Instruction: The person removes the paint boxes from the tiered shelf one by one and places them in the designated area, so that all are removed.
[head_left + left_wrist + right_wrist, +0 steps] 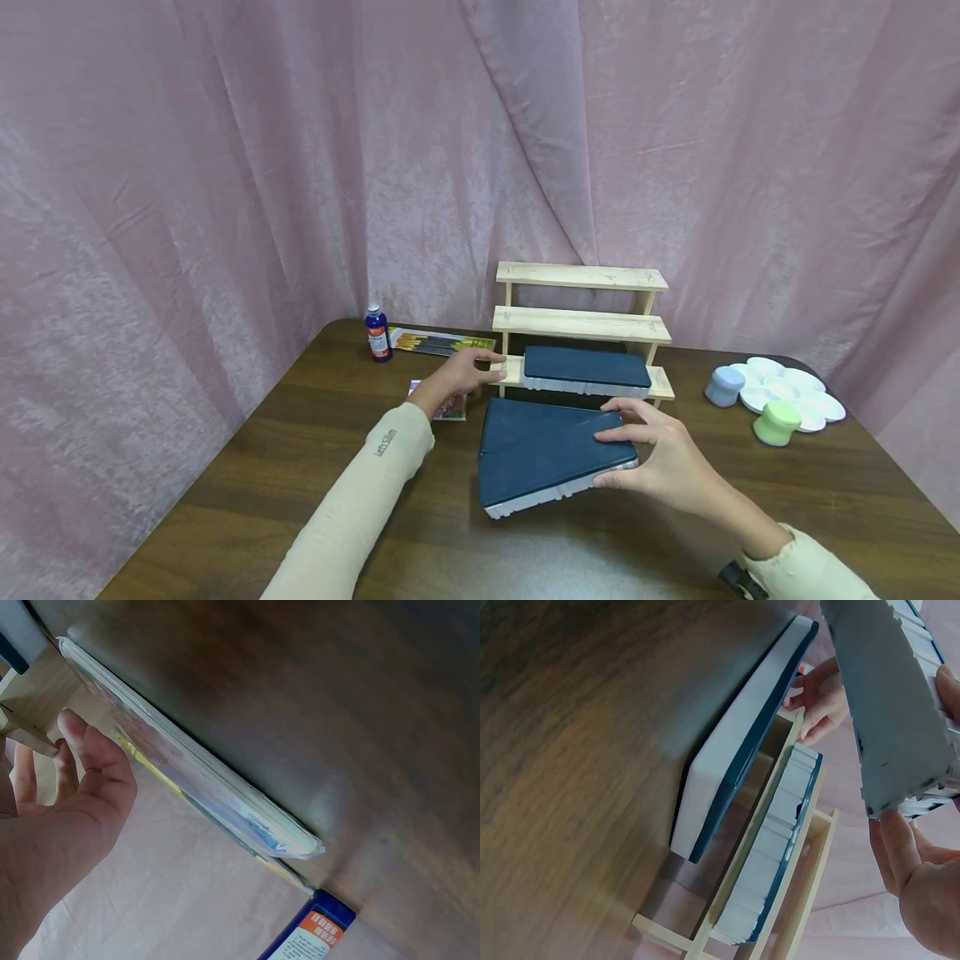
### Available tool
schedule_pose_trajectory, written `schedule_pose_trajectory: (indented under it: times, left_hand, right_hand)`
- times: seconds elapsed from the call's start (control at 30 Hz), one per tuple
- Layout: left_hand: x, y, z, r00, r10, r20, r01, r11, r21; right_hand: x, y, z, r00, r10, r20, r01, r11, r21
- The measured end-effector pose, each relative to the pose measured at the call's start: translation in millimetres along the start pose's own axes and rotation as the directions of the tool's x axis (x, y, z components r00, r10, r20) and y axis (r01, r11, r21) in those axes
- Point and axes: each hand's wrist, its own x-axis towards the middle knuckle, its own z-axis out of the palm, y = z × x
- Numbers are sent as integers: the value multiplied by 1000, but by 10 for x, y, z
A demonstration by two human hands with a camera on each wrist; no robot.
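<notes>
My right hand [660,458] holds a dark blue-lidded box with a whitish base [558,471] by its right end, thumb on the near side and fingers over the lid. The box is tilted, and its pale underside shows in the right wrist view. A similar box [742,720] lies on the table behind it, partly covered in the head view. Another blue-lidded box [585,367] rests on the lowest step of a three-tier wooden rack [581,322]. With fingers and thumb, my left hand [462,375] grips that step's left end.
Under the left forearm lies a flat colourful packet [452,408]. Farther back are a pack of brushes [435,342] and a blue bottle [378,335]. To the right stand a white flower-shaped palette [780,387], a blue sponge-like piece [724,386] and a green one [777,423]. A pink curtain hangs behind.
</notes>
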Motion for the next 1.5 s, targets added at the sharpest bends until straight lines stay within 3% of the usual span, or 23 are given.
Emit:
schedule_pose_trajectory:
  times: [0.63,1.5]
  left_hand:
    - [26,-5,-7,1000,8,13,-8,1000,2]
    - [6,-10,-1,1000,-6,8,6,1000,-7]
  right_hand:
    - [-60,-74,37,994,97,44,-92,991,-95]
    - [-136,-100,58,964,205,168,-198,979,-55]
